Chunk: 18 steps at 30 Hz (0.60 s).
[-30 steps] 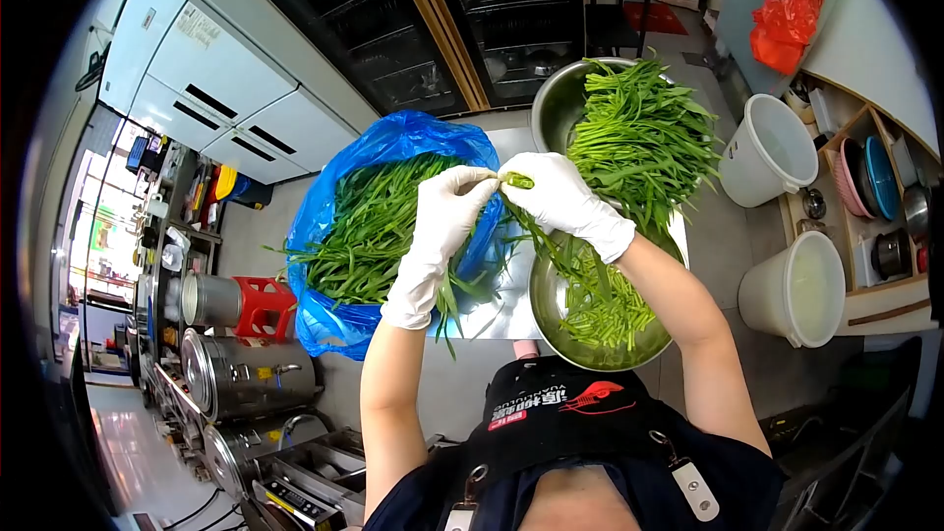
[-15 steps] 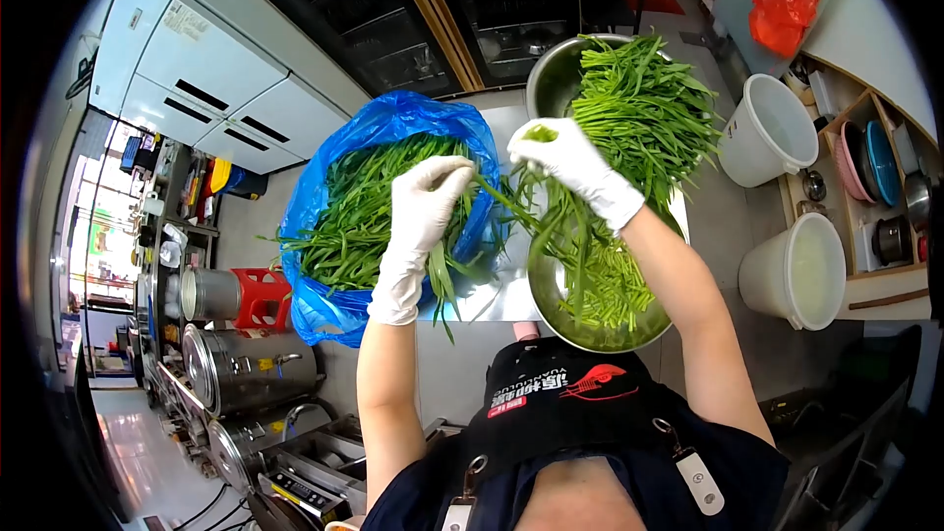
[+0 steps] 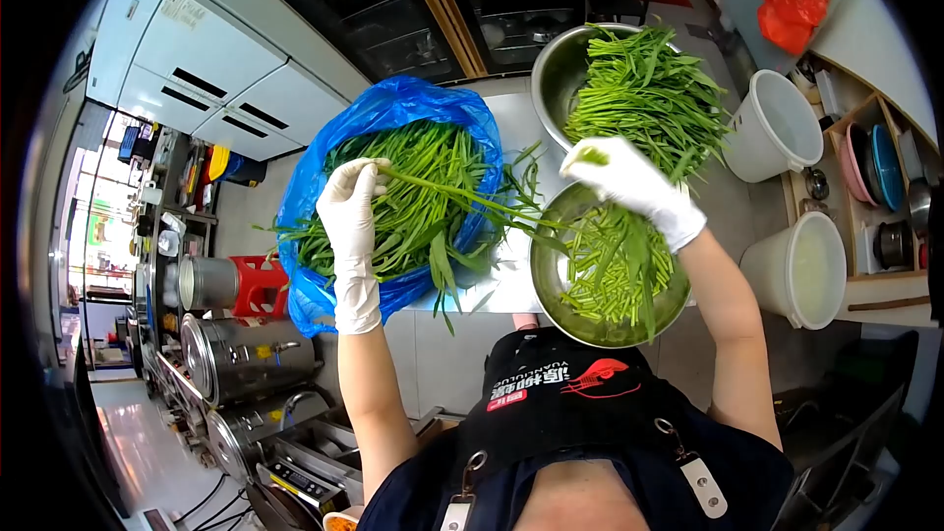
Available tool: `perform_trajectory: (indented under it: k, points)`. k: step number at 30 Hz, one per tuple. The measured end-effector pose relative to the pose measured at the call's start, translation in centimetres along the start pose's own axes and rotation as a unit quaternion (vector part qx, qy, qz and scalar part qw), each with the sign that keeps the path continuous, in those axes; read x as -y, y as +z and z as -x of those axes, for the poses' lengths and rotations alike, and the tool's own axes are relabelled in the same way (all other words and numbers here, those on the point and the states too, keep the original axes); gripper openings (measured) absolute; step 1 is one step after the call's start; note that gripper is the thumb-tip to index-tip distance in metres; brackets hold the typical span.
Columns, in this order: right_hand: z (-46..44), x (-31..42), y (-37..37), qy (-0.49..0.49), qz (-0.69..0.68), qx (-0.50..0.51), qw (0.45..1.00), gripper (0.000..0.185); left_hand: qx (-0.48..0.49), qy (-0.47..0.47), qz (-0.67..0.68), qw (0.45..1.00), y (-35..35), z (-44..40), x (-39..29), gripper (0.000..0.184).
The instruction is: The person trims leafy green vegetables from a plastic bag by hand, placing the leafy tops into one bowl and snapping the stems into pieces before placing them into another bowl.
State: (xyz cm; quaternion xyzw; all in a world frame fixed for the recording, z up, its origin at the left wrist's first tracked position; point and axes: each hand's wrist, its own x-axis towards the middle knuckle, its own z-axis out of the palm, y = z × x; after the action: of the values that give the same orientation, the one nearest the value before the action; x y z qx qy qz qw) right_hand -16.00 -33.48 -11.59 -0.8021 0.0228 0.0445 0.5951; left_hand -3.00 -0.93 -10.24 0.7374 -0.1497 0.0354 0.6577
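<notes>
White-gloved, my left hand (image 3: 349,208) is closed on the end of a long green stalk (image 3: 442,187) over the blue bag (image 3: 305,182). That stalk reaches right towards the lower bowl. The bag holds many leafy greens (image 3: 413,226). My right hand (image 3: 624,187), also gloved and slightly blurred, is closed round a few greens above the lower metal bowl (image 3: 551,307), leaves hanging below it. Cut stem pieces (image 3: 605,280) lie in this bowl. Behind it, a second metal bowl (image 3: 554,88) carries a big pile of long greens (image 3: 649,98).
The bag and bowls stand on a silvery table (image 3: 506,280). Two white buckets (image 3: 777,128) are on the right, beside a shelf with pans (image 3: 893,241). Large metal pots (image 3: 246,359) and a red stool (image 3: 258,285) stand left. A red bag (image 3: 795,5) hangs at the upper right.
My hands have moved apart, the left one leftwards over the bag with the stalk, the right one rightwards over the lower bowl. The stalk now stretches out between them.
</notes>
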Motion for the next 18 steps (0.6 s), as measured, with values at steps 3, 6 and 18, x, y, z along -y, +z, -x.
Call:
perform_trajectory:
  k: [3,6,18]
  points:
    - [-1.9,-4.2,4.2,-0.088,0.087,0.014,0.992,0.02,-0.004,0.002,0.011,1.0,0.4,-0.1,0.0,0.015]
    - [-2.6,-4.2,6.3,-0.07,0.118,0.0,0.991,0.023,-0.008,0.004,0.032,0.999,1.2,0.3,-0.2,0.015]
    - [-2.8,-4.0,6.2,-0.074,0.186,0.009,0.98,0.021,-0.011,-0.017,0.009,1.0,1.4,1.3,1.4,0.011]
